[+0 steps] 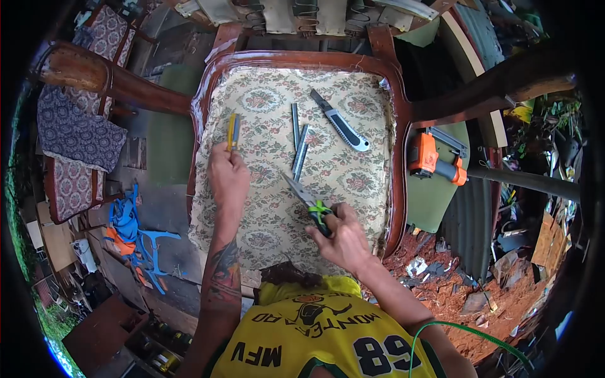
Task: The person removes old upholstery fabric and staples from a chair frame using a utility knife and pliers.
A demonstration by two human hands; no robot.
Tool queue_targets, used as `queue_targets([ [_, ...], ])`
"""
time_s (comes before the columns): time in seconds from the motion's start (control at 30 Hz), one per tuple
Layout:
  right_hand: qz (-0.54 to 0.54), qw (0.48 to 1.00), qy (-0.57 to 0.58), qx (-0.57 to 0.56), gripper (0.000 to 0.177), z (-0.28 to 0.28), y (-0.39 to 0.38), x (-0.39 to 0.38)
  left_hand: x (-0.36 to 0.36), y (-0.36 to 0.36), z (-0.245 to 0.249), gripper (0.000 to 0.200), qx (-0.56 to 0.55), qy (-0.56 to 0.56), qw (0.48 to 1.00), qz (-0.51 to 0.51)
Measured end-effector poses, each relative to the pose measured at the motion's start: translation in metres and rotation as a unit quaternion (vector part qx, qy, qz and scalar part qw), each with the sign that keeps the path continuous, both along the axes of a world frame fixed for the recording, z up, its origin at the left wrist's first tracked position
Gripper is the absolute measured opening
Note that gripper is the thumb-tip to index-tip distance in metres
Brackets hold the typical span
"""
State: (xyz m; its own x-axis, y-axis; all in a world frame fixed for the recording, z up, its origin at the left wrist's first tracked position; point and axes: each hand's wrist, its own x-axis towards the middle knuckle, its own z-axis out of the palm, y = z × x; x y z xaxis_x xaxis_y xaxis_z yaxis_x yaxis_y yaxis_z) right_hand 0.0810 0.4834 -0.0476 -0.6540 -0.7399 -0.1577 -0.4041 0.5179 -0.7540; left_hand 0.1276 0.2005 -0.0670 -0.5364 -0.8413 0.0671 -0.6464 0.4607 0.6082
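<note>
My left hand is closed around a slim yellow-and-grey tool, which points away from me over the left part of the floral seat fabric. Needle-nose pliers with green and black handles are gripped in my right hand, their jaws aimed up and left. Just beyond the jaws lie two metal staple strips, crossing near the middle of the seat. A grey snap-off utility knife rests to their right, blade out. Carved brown wood frames the seat.
Right of the chair, an orange staple gun lies on a green panel. Wooden chair arms reach out on both sides. Springs and webbing show at the back. Blue straps lie at left; a green hose crosses at lower right.
</note>
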Motion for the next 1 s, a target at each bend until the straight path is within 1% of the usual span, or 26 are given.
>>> queue_targets([
  [0.07, 0.008, 1.000, 0.006, -0.020, 0.037, -0.011, -0.030, 0.013, 0.014, -0.006, 0.012, 0.029, 0.016, 0.002, 1.000, 0.006],
  [0.13, 0.016, 0.999, 0.017, -0.037, 0.035, -0.007, -0.057, 0.022, 0.023, -0.006, 0.028, 0.029, 0.041, 0.135, 0.990, 0.021],
  [0.17, 0.012, 0.996, 0.057, -0.064, 0.034, -0.015, -0.071, 0.027, 0.024, -0.002, 0.043, 0.031, 0.095, 0.100, 0.990, 0.036],
  [0.2, 0.008, 0.992, 0.095, -0.088, 0.033, -0.018, -0.083, 0.030, 0.026, -0.004, 0.041, 0.031, 0.091, 0.103, 0.990, 0.033],
  [0.27, 0.011, 0.991, 0.112, -0.078, 0.031, -0.016, -0.093, 0.029, 0.029, -0.011, 0.027, 0.032, 0.137, 0.107, 0.984, 0.027],
  [0.3, 0.027, 0.983, 0.147, -0.106, 0.029, -0.010, -0.093, 0.024, 0.027, -0.013, 0.024, 0.034, 0.159, 0.083, 0.984, 0.021],
  [0.33, 0.044, 0.974, 0.180, -0.134, 0.028, -0.007, -0.092, 0.019, 0.025, -0.016, 0.020, 0.034, 0.161, 0.083, 0.983, 0.023],
  [0.4, 0.038, 0.973, 0.172, -0.148, 0.026, -0.014, -0.084, 0.002, 0.016, -0.014, 0.017, 0.035, 0.196, 0.064, 0.979, 0.000],
  [0.43, 0.017, 0.983, 0.092, -0.157, 0.029, -0.021, -0.078, -0.011, 0.010, -0.008, 0.015, 0.032, 0.214, 0.108, 0.971, 0.008],
  [0.47, -0.006, 0.986, 0.011, -0.164, 0.031, -0.027, -0.072, -0.023, 0.005, -0.001, 0.017, 0.032, 0.216, 0.109, 0.970, 0.008],
  [0.53, -0.073, 0.971, 0.147, -0.173, 0.040, 0.000, -0.070, -0.060, -0.006, 0.012, 0.031, 0.029, 0.136, 0.102, 0.975, -0.140],
  [0.57, -0.073, 0.972, 0.147, -0.168, 0.040, 0.018, -0.070, -0.078, -0.014, 0.016, 0.040, 0.029, 0.141, 0.102, 0.975, -0.140],
  [0.6, -0.010, 0.961, 0.249, -0.120, 0.042, 0.038, -0.069, -0.094, -0.019, 0.020, 0.050, 0.028, 0.125, 0.065, 0.961, -0.240],
  [0.63, 0.055, 0.934, 0.345, -0.069, 0.046, 0.045, -0.067, -0.106, -0.023, 0.024, 0.056, 0.026, 0.108, 0.029, 0.935, -0.338],
  [0.67, 0.053, 0.936, 0.342, -0.065, 0.043, 0.040, -0.066, -0.115, -0.026, 0.025, 0.058, 0.026, 0.115, 0.029, 0.933, -0.339],
  [0.73, -0.041, 0.964, 0.263, -0.025, 0.040, 0.023, -0.056, -0.126, -0.032, 0.024, 0.058, 0.025, 0.157, -0.043, 0.884, -0.439],
  [0.77, -0.060, 0.965, 0.253, 0.014, 0.037, 0.017, -0.056, -0.133, -0.031, 0.020, 0.052, 0.025, 0.166, -0.056, 0.870, -0.461],
  [0.8, -0.081, 0.968, 0.238, 0.023, 0.036, 0.010, -0.055, -0.138, -0.029, 0.019, 0.049, 0.025, 0.171, -0.057, 0.868, -0.463],
  [0.87, -0.094, 0.977, 0.185, 0.051, 0.042, -0.001, -0.057, -0.146, -0.026, 0.020, 0.043, 0.028, 0.161, -0.038, 0.905, -0.393],
  [0.9, -0.094, 0.977, 0.183, 0.052, 0.042, -0.003, -0.059, -0.147, -0.028, 0.020, 0.048, 0.036, 0.114, -0.022, 0.924, -0.364],
  [0.93, -0.084, 0.977, 0.177, 0.081, 0.046, -0.003, -0.064, -0.148, -0.024, 0.022, 0.043, 0.036, 0.113, -0.023, 0.924, -0.364],
  [0.97, -0.072, 0.977, 0.173, 0.103, 0.050, -0.005, -0.072, -0.151, -0.016, 0.024, 0.034, 0.037, 0.129, -0.024, 0.952, -0.277],
  [1.0, -0.071, 0.978, 0.173, 0.092, 0.050, -0.007, -0.079, -0.153, -0.007, 0.023, 0.024, 0.039, 0.141, -0.024, 0.972, -0.187],
])
